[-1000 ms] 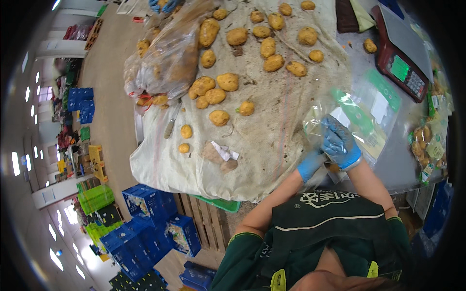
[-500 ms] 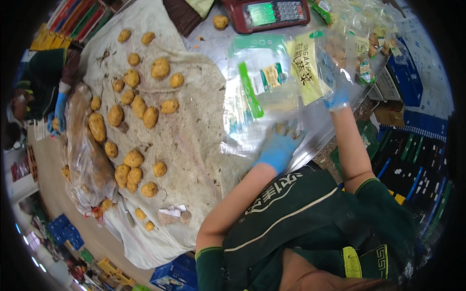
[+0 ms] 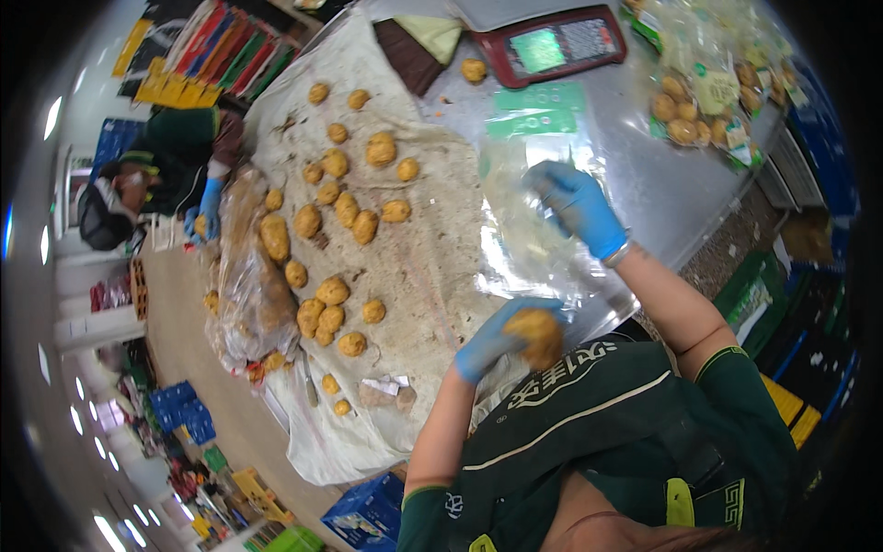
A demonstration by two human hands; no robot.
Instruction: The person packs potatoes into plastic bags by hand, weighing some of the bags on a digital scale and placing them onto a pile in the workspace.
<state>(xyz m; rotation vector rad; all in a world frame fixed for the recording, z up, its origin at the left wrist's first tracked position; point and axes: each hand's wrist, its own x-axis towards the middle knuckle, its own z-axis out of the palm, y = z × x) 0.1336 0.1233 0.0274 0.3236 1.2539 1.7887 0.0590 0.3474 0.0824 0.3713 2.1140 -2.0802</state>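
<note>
Bagged: potatoes in packs [image 3: 681, 110] right on the tabletop [image 3: 681, 202] | Unbagged: loose potatoes [image 3: 365, 226] on cloth [image 3: 423, 276]; flat bags [image 3: 515, 230] apparently unfilled | Left hand [image 3: 492, 340]: grip around one potato [image 3: 538, 339] | Right hand [image 3: 579, 207]: above bags, blurred, grip unclear

There are over twenty potatoes [image 3: 535, 340], one scale [image 3: 550, 46], one co-worker [image 3: 181, 138].

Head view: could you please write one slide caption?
Left gloved hand holds a potato; right gloved hand is over clear plastic packaging.
</note>
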